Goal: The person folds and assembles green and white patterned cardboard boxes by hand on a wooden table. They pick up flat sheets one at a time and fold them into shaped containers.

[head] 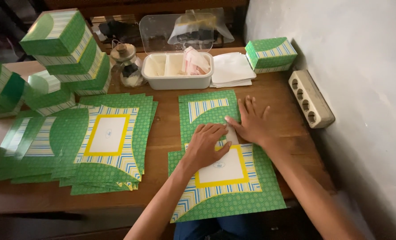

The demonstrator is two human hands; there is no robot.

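With both the left hand and right hand pressing flat and open-gripped, holding nothing, the unfolded green box sheet could slide on the worktop, skewing its crease.

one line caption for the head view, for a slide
Both hands, left hand and right hand, press a flat green box sheet on a wooden table.

view: head cam only, worn, no second view to overlap
facing: steeply down onto wooden table, tilted toward 12 o'clock
range: close, forearms enter from 6 o'clock
edges: wall at 3 o'clock, folded green boxes at 10 o'clock
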